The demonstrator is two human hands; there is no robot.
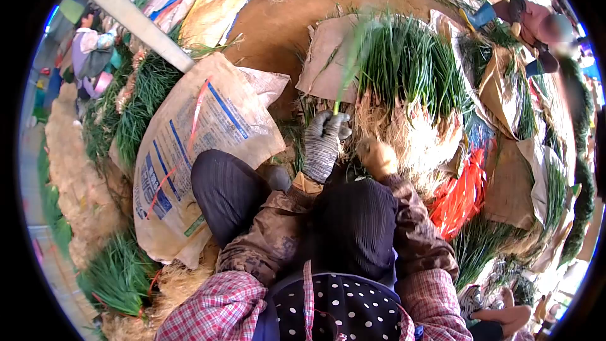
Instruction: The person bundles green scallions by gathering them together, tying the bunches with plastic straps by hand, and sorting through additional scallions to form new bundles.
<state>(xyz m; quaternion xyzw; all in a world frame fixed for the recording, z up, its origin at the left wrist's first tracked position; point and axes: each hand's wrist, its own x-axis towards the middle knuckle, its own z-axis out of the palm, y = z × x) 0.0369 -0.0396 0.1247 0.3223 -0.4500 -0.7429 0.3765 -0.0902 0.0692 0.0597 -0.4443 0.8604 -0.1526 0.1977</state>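
Observation:
My left hand (323, 142), in a grey striped glove, is closed on the lower end of a green onion (339, 91). Its long leaves rise away from me and blur toward the top. My right hand (377, 156), in a brownish glove, looks curled just to the right; what its fingers hold, if anything, is hidden. Beyond it lies a thick pile of green onions (410, 66), leaves pointing away and pale stringy roots (407, 132) toward me. The right hand is close to these roots.
A printed sack (196, 151) lies by my left knee. Red plastic ties (464, 192) are on the right. A white post (136, 19) slants at upper left. Onion bundles (120, 275) surround me. Other people sit at upper left (95, 57) and upper right (530, 22).

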